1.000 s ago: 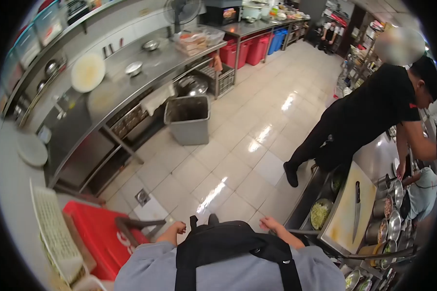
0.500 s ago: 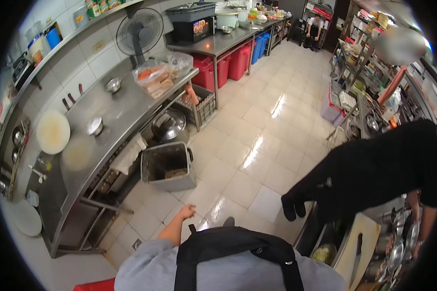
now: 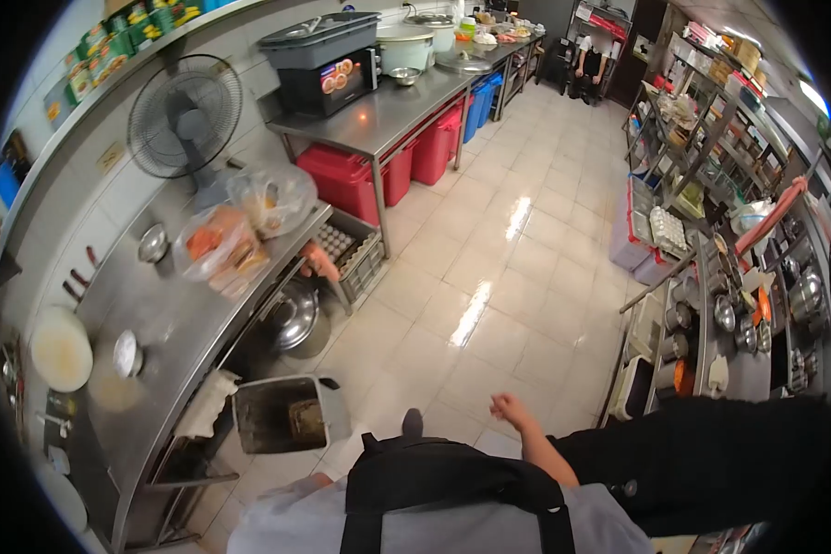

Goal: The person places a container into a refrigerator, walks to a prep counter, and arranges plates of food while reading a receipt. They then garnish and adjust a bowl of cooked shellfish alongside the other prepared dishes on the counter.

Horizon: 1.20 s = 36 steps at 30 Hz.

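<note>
My right hand [image 3: 508, 408] swings in front of my body over the tiled floor, its fingers curled and nothing visible in them. Of my left arm only a bit of skin [image 3: 321, 479] shows beside the grey sleeve; that hand is hidden. A grey open bin [image 3: 340, 415] stands on the floor to the left. Beside it, the steel counter [image 3: 185, 323] bears plastic bags of food [image 3: 222, 245], two small metal bowls [image 3: 128, 354] and a round white board [image 3: 62, 349].
A co-worker in black [image 3: 702, 462] is close on my right. Tiled floor [image 3: 489, 277] runs ahead between the counters and a shelving rack [image 3: 702, 120]. Red bins [image 3: 342, 180] stand under the far table. Another person [image 3: 589, 69] sits at the far end.
The view has moved forward along the aisle. My right hand has come into view, and my left hand has dropped out of sight. The co-worker now appears lower and nearer.
</note>
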Motion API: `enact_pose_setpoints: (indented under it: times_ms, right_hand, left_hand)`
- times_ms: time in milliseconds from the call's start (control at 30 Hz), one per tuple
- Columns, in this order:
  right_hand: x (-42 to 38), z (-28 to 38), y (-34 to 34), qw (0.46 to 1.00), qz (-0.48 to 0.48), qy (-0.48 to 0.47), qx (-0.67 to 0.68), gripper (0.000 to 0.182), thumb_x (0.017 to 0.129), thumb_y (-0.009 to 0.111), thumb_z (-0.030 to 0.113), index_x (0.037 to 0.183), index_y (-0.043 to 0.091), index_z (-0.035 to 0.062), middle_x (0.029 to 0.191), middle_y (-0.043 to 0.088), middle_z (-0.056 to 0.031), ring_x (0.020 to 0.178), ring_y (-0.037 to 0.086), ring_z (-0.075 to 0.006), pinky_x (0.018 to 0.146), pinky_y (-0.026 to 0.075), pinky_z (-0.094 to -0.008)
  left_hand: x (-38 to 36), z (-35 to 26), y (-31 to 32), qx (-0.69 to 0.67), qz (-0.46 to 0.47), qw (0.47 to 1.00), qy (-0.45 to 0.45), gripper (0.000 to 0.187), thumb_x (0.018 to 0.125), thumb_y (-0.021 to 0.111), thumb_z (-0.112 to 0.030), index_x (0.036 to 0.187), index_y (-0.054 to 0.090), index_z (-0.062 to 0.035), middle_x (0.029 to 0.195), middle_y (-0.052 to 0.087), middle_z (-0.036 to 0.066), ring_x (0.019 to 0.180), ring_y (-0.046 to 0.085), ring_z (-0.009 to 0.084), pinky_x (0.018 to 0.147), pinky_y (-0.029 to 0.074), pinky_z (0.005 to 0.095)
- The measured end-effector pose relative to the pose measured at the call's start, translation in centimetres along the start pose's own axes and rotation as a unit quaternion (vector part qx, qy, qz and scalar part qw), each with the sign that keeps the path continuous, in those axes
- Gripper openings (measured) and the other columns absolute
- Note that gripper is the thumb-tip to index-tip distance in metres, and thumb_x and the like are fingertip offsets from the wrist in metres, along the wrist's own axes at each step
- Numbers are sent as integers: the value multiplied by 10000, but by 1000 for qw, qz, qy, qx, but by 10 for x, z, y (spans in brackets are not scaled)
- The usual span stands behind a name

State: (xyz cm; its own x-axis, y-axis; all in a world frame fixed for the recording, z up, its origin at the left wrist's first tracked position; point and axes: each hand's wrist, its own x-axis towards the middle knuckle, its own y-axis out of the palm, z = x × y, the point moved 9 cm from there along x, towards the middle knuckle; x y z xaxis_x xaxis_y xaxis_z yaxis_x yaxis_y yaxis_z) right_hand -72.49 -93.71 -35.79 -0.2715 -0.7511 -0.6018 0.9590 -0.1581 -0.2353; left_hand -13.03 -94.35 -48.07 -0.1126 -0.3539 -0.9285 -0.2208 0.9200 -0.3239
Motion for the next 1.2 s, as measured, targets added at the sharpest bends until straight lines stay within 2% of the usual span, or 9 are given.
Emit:
enact_pose_setpoints:
  times_ms: [133,200,433,633,700,933,1100,1133,1200]
  right_hand:
    - [-41,-115,-89,988,-56,90,-110,302,847,549,325,750,646,57,594,607,-88,531,583,-190,504,457,-353]
    - [-53,-158,-117,975,-66,193,-88,296,846,545,311,747,644,50,596,608,-93,534,584,-194,507,460,-352]
    - [31,-135,-197,937,-50,338,-67,279,843,531,259,739,638,24,605,612,-111,543,589,-211,520,471,-352]
    - [257,-22,-321,965,-87,226,-95,265,840,519,214,732,634,1,612,615,-125,552,594,-224,531,480,-351]
    - [352,55,-364,976,-135,151,-85,261,839,514,199,729,632,-6,614,615,-130,554,595,-229,534,483,-351]
    - [532,427,-410,982,-40,-157,97,268,952,487,248,1096,593,48,908,652,-79,760,621,-153,634,489,-280]
    - [581,280,-467,988,-1,-9,-154,290,911,531,312,914,641,43,701,667,-81,623,631,-166,595,507,-320]
    - [579,246,-480,976,27,26,-216,289,907,531,309,921,641,42,705,667,-83,629,631,-168,599,507,-323]
    - [563,195,-511,968,45,147,-199,288,899,531,302,933,640,38,712,667,-86,639,632,-171,608,507,-329]
  left_hand:
    - [90,-132,-120,3,-62,998,4,272,762,570,-154,985,651,-23,897,654,177,787,636,287,689,506,414]
    - [107,-239,-217,42,-177,973,141,442,797,533,-225,1205,581,-63,1272,527,198,1183,498,349,997,396,433]
    - [85,-544,-422,-272,-230,855,375,371,832,555,-193,1184,575,-80,1006,662,156,895,643,313,782,507,408]
    - [140,-480,-375,55,-219,956,188,392,778,574,-241,1147,623,-121,1113,625,185,1077,576,334,930,455,412]
    - [131,-448,-323,420,-109,829,353,256,793,586,-230,966,695,-76,1024,650,192,947,615,345,836,491,434]
    - [145,-435,-370,117,-11,993,-19,198,792,569,-206,828,673,-41,908,639,208,841,616,356,740,476,462]
    - [236,-640,-507,114,-167,970,138,209,791,557,-189,730,656,-16,826,632,220,765,616,363,671,465,482]
    - [264,-719,-539,140,-187,896,378,185,768,543,-144,746,674,-15,874,639,235,792,620,369,705,479,473]
    - [357,-833,-610,57,-204,974,83,331,747,542,-128,1047,653,-41,1082,618,224,1024,588,364,874,470,434]
